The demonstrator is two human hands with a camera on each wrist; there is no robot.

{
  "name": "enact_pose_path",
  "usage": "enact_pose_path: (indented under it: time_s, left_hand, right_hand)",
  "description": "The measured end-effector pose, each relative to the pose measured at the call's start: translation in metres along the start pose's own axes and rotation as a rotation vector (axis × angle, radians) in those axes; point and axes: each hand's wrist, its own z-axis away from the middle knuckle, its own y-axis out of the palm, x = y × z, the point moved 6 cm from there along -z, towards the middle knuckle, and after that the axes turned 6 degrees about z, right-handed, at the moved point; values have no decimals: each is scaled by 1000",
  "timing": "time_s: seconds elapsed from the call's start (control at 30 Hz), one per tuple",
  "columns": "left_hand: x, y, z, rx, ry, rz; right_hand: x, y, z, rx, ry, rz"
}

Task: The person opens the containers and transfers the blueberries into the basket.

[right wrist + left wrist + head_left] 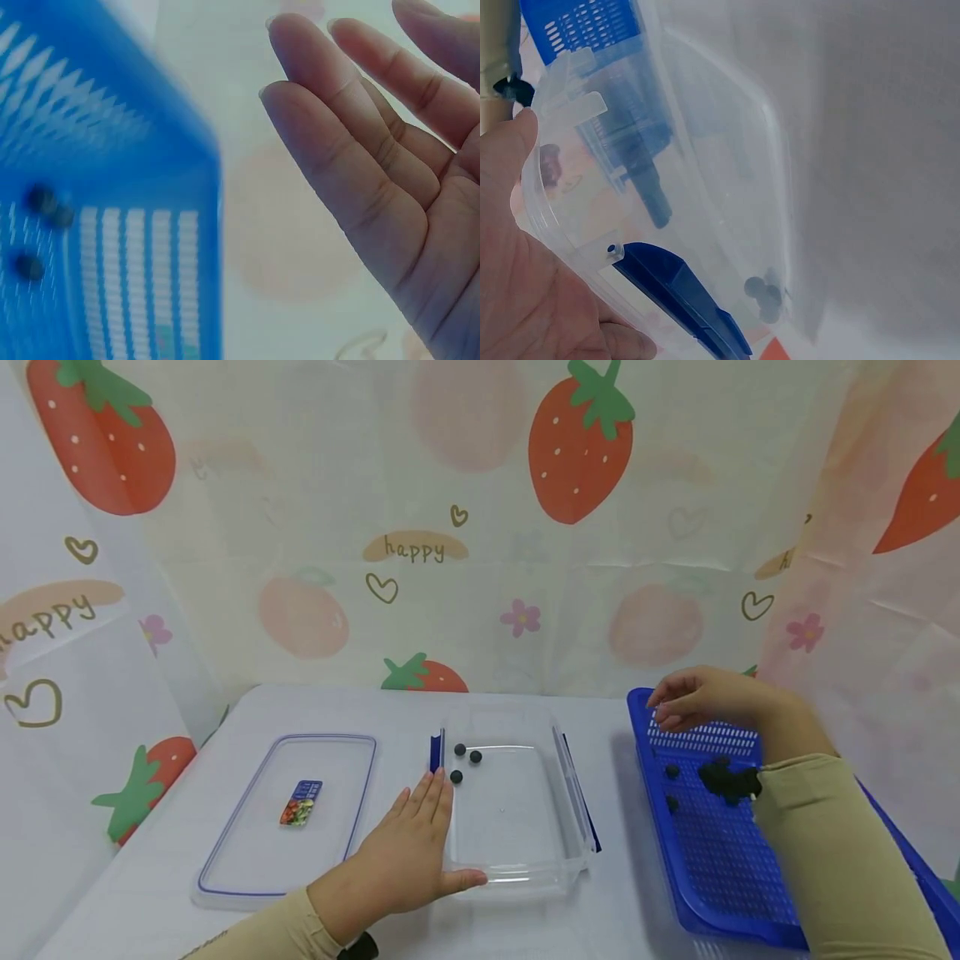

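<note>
A clear plastic box (517,810) with blue side clips stands in the middle of the table. Inside, toward its far left corner, lie three small dark balls (476,757) that look like blueberries. My left hand (408,852) rests along the box's left rim, fingers straight, thumb at the near corner. In the left wrist view, a blue clip (671,289) hangs below the rim near the palm. Over the far end of a blue basket (678,877), my right hand (705,702) is raised with fingers loosely bent and nothing between them. Several dark balls (41,199) sit in the basket.
The clear lid (232,860), edged in blue and bearing a small label (302,802), lies flat left of the box. A dark wrist-camera mount (727,781) on the right wrist covers part of the basket. Strawberry-print cloth (480,610) hangs behind the table.
</note>
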Motion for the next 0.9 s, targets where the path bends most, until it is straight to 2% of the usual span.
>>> enact_pose_path:
  time_s: [0.3,0.67,0.9]
  left_hand:
    - [0,-1,2,9,0,-1]
    - [0,1,1,10,-4,2]
    - [0,1,1,4,-5,3]
  right_hand:
    - [40,30,-44,14,-34,33]
    - [65,83,-104,91,-35,-22]
    - [76,116,-135,61,6,0]
